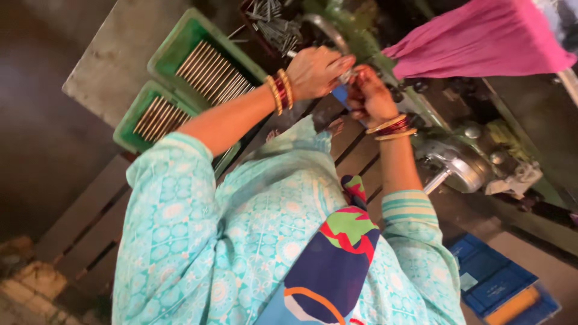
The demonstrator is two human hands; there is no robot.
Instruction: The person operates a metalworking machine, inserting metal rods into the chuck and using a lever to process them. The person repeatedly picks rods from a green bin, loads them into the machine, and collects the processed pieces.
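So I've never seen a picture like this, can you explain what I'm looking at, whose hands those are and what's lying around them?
There is no robot here. The one picture comes from a camera worn on a person's head, looking down, so the view is tilted and you see their patterned turquoise sleeves. Both arms wear bangles. The left hand and right hand meet at a metal machine, pinching a small blue part between them; exactly what it is stays unclear. Beside the left arm sit two green trays filled with long metal rods. Above lies a pile of dark metal pins. A pink cloth hangs at upper right, and a blue crate stands at lower right.
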